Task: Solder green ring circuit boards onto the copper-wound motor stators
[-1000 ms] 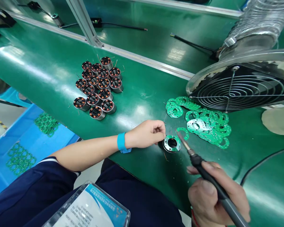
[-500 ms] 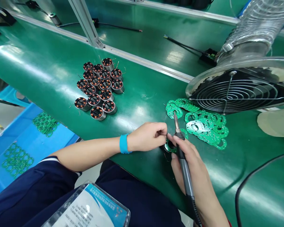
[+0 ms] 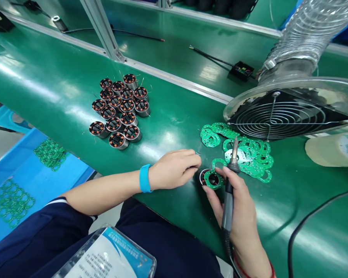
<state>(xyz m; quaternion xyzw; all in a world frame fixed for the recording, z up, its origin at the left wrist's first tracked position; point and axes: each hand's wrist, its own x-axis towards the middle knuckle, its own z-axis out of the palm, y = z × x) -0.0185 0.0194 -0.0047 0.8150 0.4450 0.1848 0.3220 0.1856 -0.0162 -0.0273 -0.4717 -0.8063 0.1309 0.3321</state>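
Note:
My right hand [image 3: 240,208] is wrapped round a soldering iron [image 3: 228,206], its metal tip pointing up and away from me over the pile of green ring-shaped circuit boards [image 3: 253,164]. The thumb and forefinger of that hand also reach to a motor stator [image 3: 202,177] standing on the bench. On top of this stator lies a single green ring board [image 3: 217,184], set off to the right of its rim. To the left, my left hand [image 3: 175,169] is closed, fingers curled together. A tiny bit of something shows at its fingertips, too small to name.
Several wound stators [image 3: 114,124] stand grouped on the green bench [image 3: 168,131] at left. A fume extractor with a wire grille [image 3: 271,121] overhangs the boards. Right of it are a tape roll [image 3: 330,150] and a black cable [image 3: 295,227]. A blue bin [image 3: 43,193] holds more boards.
My left hand has drawn left, away from the stator, uncovering it and its board. The soldering iron has swung right, its tip leaving the small board cluster. The whole view has shifted slightly.

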